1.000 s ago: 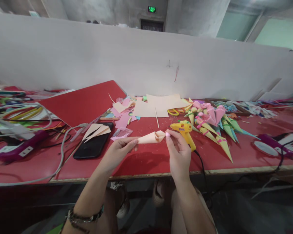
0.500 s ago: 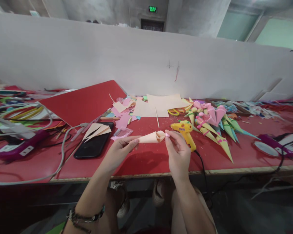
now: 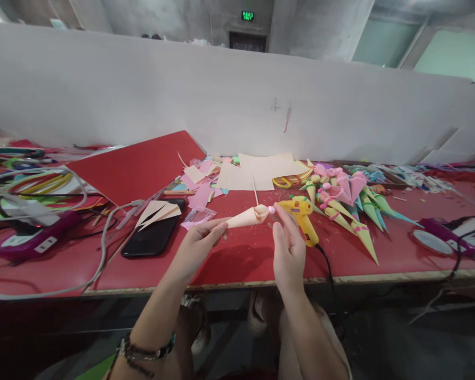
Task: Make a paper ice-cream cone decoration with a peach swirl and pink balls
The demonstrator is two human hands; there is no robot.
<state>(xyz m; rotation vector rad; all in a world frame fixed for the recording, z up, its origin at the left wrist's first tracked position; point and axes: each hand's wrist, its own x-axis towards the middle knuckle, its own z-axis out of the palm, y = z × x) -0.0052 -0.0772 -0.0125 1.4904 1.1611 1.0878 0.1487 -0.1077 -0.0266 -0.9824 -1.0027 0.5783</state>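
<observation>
Above the red tabletop (image 3: 237, 264), left hand (image 3: 198, 245) pinched the paper cone (image 3: 243, 218) by its narrow end, likely sparing its mouth; right hand (image 3: 291, 258), thumb and fingers parted, met the pink ball (image 3: 272, 210) there.

Cone (image 3: 247, 217) plain cream; glue gun (image 3: 306, 224) yellow; phone (image 3: 152, 237) black.

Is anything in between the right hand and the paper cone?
Yes: a small pink ball sits between the fingertips of the right hand and the open end of the paper cone. Nothing else visible stands there; the left hand holds the cone's narrow end.
</observation>
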